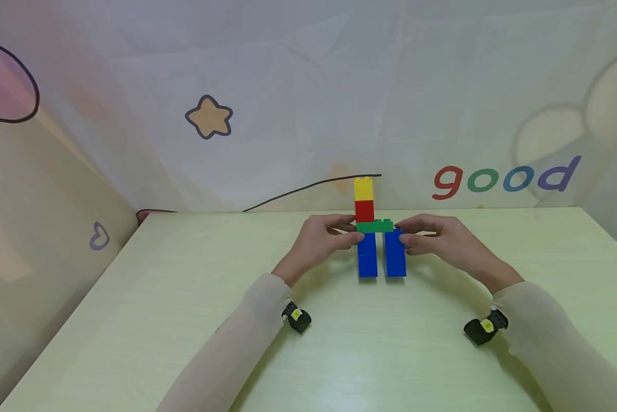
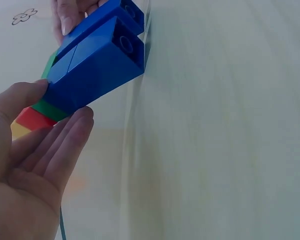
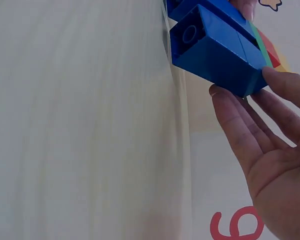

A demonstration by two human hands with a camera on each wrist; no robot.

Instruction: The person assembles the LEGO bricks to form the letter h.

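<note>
A small figure of toy building bricks is held between both hands. Two blue brick columns (image 1: 367, 255) stand side by side like legs, with a flat green brick (image 1: 374, 226) across their tops. Above the green brick's left end sit a red brick (image 1: 364, 210) and a yellow brick (image 1: 363, 189). My left hand (image 1: 325, 236) pinches the left side near the green brick, thumb in front. On the other side, my right hand (image 1: 442, 237) pinches the upper part of the right blue column (image 3: 220, 57). Hollow undersides of both columns show in the wrist views, so the figure is tilted or raised.
A pale wood-grain table (image 1: 195, 297) lies under the hands. Behind it hangs a printed cloth backdrop (image 1: 298, 114) with a star and the word "good". Each wrist wears a small black camera (image 1: 297, 318) on a strap.
</note>
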